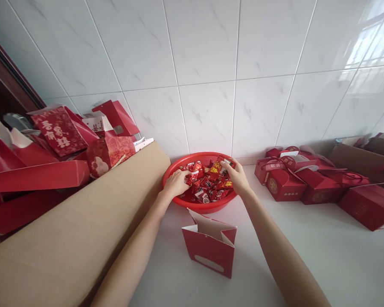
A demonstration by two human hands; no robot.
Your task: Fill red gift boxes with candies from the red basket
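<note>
Against the wall sits a red plastic basket (208, 207) holding many small wrapped candies (208, 183), mostly red with some yellow print. My left hand (176, 182) reaches over its left side, fingers closed on a red-wrapped candy (192, 175). At the right side, my right hand (237, 175) pinches a small wrapped candy (224, 162) between thumb and fingers; part of it is hidden. In front of the basket, between my forearms, a red paper gift box (209, 251) stands upright with its top flaps apart and a pale oval on its front.
A long cardboard box (83, 213) on the left holds red gift boxes (62, 130), piled unevenly. To the right, several closed red gift boxes (286, 185) stand grouped on the white tabletop (323, 256), beside another cardboard box (358, 160). The tiled wall (205, 115) bounds the back.
</note>
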